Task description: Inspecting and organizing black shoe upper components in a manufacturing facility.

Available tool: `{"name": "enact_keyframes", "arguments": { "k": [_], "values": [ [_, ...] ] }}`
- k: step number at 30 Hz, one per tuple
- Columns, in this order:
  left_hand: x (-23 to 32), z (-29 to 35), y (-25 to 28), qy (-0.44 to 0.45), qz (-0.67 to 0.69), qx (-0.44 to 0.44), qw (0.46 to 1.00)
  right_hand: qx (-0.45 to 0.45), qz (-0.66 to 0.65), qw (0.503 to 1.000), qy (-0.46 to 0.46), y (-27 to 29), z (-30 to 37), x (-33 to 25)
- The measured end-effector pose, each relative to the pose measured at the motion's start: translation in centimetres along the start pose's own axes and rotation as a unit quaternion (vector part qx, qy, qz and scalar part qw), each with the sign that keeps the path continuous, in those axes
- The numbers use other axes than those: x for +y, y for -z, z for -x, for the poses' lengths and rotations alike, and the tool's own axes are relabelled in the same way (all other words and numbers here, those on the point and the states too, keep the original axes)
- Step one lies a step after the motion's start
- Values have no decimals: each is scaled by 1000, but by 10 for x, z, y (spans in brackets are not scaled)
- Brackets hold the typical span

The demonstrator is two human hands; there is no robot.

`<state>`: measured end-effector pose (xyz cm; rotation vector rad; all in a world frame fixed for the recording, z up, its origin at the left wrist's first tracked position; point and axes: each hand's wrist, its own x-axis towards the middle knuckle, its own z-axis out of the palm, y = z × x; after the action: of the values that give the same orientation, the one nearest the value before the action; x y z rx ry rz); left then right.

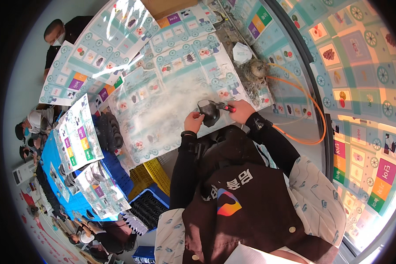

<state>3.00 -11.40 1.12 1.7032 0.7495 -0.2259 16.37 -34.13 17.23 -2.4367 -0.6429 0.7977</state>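
Over the near edge of a patterned, dust-whitened work surface [163,101], my left hand [192,122] pinches the left rim of a dark, rounded, shell-like part [209,115]. A lighter grey top shows on that part. My right hand [243,111] is closed around a slim black tool with red marks [227,108]. The tool's front end points left at the dark part, close to its right side. Whether the tip touches it I cannot tell. Dark sleeves cover both my forearms.
At the back right lie a dusty, round lump [256,69] and a white mask-like piece [242,53]. An orange hose [317,132] loops down on the right. Patterned panels [105,39] stand at the left. Yellow [150,176] and blue [160,193] crates sit lower left; other people work beyond.
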Motion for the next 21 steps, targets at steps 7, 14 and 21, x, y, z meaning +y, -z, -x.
{"name": "enact_keyframes", "arguments": {
  "k": [7,14,21],
  "values": [
    [-12,-5,-1,-8,7,-8,1000,-83,20,996,29,-11,14,10],
    [-18,-10,-3,-10,28,17,999,-51,-7,997,51,-9,14,20],
    [-5,-6,-1,36,60,-7,998,-35,-60,996,64,-20,8,10]
  ]
}}
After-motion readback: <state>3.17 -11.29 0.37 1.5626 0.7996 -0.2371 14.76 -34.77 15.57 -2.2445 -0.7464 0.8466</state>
